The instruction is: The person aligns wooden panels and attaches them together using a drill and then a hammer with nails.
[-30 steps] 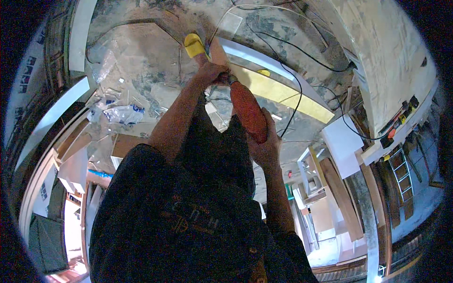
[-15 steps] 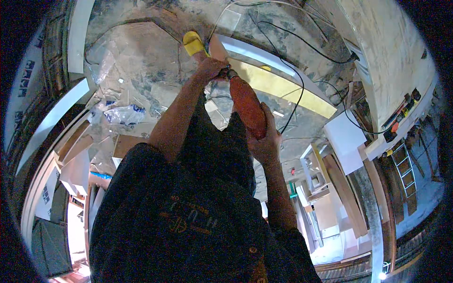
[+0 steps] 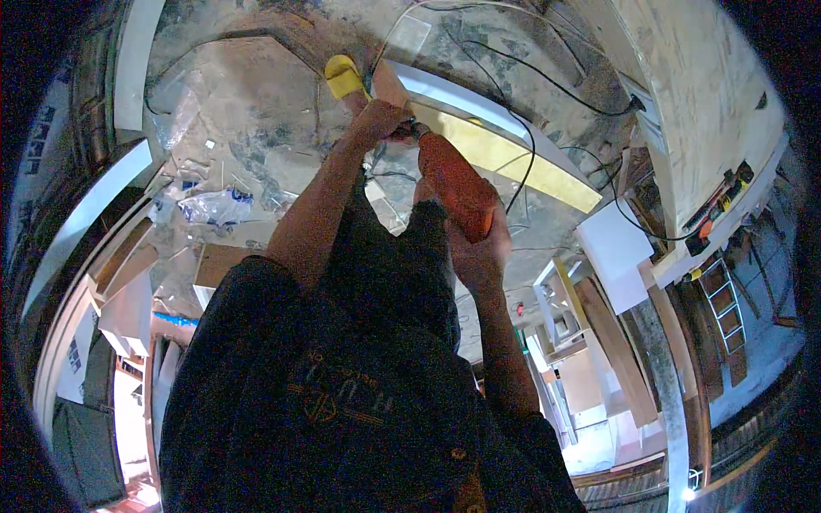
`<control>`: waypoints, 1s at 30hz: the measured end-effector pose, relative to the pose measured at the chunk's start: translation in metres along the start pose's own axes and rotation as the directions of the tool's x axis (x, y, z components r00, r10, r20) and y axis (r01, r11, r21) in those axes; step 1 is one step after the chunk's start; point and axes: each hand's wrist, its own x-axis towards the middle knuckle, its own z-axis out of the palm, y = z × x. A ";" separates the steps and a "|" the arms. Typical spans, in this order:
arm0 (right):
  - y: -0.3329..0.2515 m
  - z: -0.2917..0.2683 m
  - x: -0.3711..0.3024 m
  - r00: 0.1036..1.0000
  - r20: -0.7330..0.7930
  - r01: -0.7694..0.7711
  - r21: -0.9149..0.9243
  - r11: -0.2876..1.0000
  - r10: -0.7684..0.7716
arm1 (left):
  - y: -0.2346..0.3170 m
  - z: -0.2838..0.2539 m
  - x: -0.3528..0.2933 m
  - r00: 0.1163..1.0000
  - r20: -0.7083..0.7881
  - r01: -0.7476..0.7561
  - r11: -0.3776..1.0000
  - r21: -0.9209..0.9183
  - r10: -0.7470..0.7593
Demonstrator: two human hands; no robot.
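Note:
An orange power drill [image 3: 457, 184] slants across the middle of the view, its metal front end [image 3: 419, 128] toward the upper left. Wrapped round its rear is my right hand [image 3: 481, 256]. My left hand [image 3: 380, 124] is closed just past the drill's front end, beside the end of a narrow brown board [image 3: 393, 90]. What the left fingers grip is hidden. A foot in a yellow slipper [image 3: 344, 77] rests just beyond that hand. Behind the drill lies a long board with a pale yellow face [image 3: 505, 154].
A black cable [image 3: 530, 145] loops over the dusty floor to the right. Tools [image 3: 718, 209] lie along the edge of a large wooden panel [image 3: 693, 103]. White sheets, boards and a small ladder [image 3: 725, 306] stand at right. Crumpled plastic [image 3: 214, 205] and scraps litter the left.
The drill's rear has swung slightly to the right with my right hand, and its body has turned a little. My left hand stays near its front end. The whole view has shifted slightly.

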 end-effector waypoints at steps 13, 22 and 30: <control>-0.048 -0.011 0.003 0.932 0.363 0.092 -0.292 0.952 0.022 | -0.034 0.017 0.011 0.987 0.078 -0.158 0.801 0.577 0.138; -0.045 -0.035 0.033 0.794 0.543 0.524 -0.385 0.760 -0.273 | -0.022 0.001 0.007 0.990 0.102 -0.136 0.828 0.543 0.096; -0.046 -0.023 0.032 0.891 0.417 0.336 -0.340 0.878 -0.180 | -0.024 -0.015 0.008 0.988 -0.114 -0.035 0.867 0.497 0.105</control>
